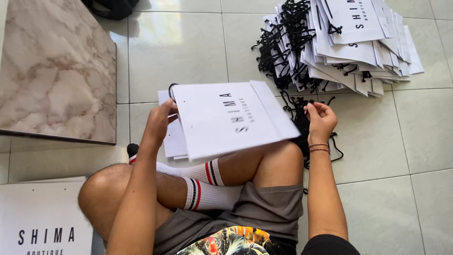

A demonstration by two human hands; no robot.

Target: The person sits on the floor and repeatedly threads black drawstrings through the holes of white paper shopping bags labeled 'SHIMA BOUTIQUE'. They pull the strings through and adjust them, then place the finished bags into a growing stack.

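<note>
Left arm runs straight up from the lap toward twelve o'clock, forearm long and nearly vertical in the view, and the left hand is curled over the near-left edge of a flat white paper bag. Fingers are folded together around that edge, thumb on top, pinching the bag by its side where a black cord loop peeks out at the hand's eleven o'clock. The bag lies tilted across the bent knee, at the centre of the view, with more flat white sheets tucked beneath it.

Right forearm rises from five o'clock, two thin bracelets at the wrist. The right hand sits at three o'clock of the bag, just beside its right edge, palm turned up, fingers curled in and bunched, tips nipping a strand from the pile of black cords on the tiled floor. At one o'clock, a fanned stack of finished bags.
</note>
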